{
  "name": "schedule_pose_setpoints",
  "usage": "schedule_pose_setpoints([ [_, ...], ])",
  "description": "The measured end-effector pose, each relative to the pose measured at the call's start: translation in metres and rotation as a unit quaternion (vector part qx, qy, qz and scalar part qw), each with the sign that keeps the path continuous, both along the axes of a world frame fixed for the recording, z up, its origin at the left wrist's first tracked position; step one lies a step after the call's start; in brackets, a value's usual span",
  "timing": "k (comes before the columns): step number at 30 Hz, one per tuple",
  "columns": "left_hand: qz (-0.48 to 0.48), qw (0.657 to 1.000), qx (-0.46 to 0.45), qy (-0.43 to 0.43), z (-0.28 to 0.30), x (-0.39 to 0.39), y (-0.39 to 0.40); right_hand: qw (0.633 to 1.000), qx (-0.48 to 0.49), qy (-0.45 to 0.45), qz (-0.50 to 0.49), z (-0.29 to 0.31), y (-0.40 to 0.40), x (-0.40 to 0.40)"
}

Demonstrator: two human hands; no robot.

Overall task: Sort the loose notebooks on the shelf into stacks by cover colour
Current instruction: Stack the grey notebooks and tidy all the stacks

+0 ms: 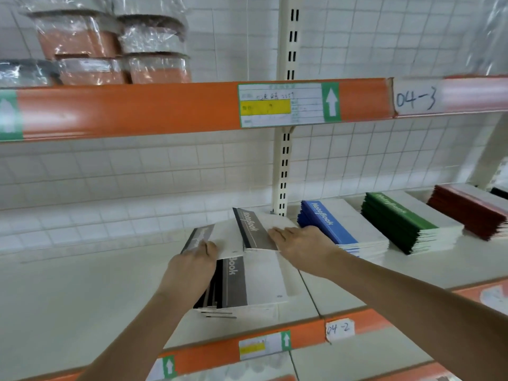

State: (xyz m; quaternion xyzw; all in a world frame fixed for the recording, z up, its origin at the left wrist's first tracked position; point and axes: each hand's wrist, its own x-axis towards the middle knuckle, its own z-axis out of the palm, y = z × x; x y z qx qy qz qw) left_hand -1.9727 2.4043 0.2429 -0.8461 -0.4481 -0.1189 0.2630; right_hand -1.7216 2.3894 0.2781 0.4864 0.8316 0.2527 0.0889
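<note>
Several grey-and-white notebooks lie in a loose pile [247,287] at the middle of the white shelf [82,287]. My left hand [192,268] grips one grey notebook [217,240] by its left edge, lifted off the pile. My right hand [299,243] rests flat on another grey notebook [255,229] lying askew behind the pile. Sorted stacks stand to the right: blue [338,229], green [406,224] and red [472,210].
The orange front rail [308,336] of this shelf carries a tag "04-2". The upper orange rail [137,108] hangs overhead, with plastic-wrapped packs [110,48] above it. A slotted upright post [284,166] stands behind the pile.
</note>
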Motion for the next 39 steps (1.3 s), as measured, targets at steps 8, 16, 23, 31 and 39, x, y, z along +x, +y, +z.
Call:
schedule_pose_setpoints([
  [8,-0.013,1.000,0.020,-0.010,0.018,0.043,-0.015,0.995,0.101,0.028,0.004,0.000,-0.029,0.061],
  [16,-0.032,0.995,0.093,0.012,0.029,0.127,-0.046,0.974,0.205,0.066,0.074,-0.005,-0.066,0.171],
  [23,-0.046,0.988,0.145,0.020,0.037,0.242,-0.086,0.973,0.217,0.046,0.063,-0.003,-0.114,0.295],
  [31,-0.063,0.985,0.159,0.029,0.052,0.386,-0.131,0.974,0.221,0.019,0.045,0.002,-0.169,0.413],
  [39,-0.074,0.983,0.154,0.066,0.046,0.494,-0.121,0.971,0.237,0.021,0.002,-0.004,-0.186,0.506],
])
